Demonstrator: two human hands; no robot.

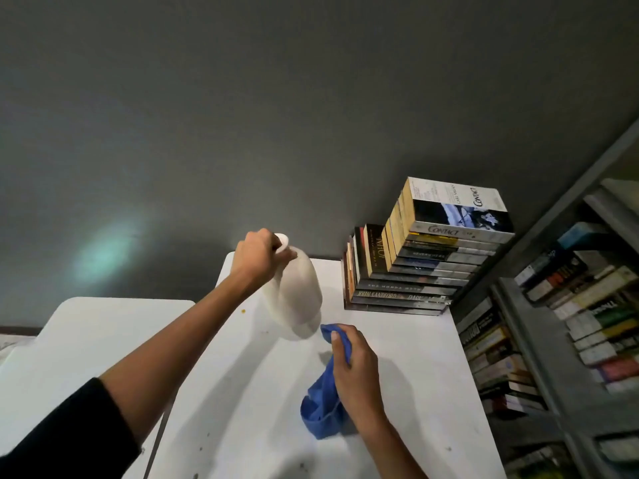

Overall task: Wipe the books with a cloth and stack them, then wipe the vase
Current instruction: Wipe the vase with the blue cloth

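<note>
Already the books [425, 261] sit stacked at the table's [415, 392] far right, so only the vase [300, 299] seems left. Left hand [257, 257] grips its neck, tilting it mid-table; right hand [352, 368] clutches the blue cloth [321, 406] just beside its base.

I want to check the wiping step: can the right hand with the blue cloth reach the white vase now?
Probably yes: the right hand holds the blue cloth beside the white vase's base, with nothing between.
</note>
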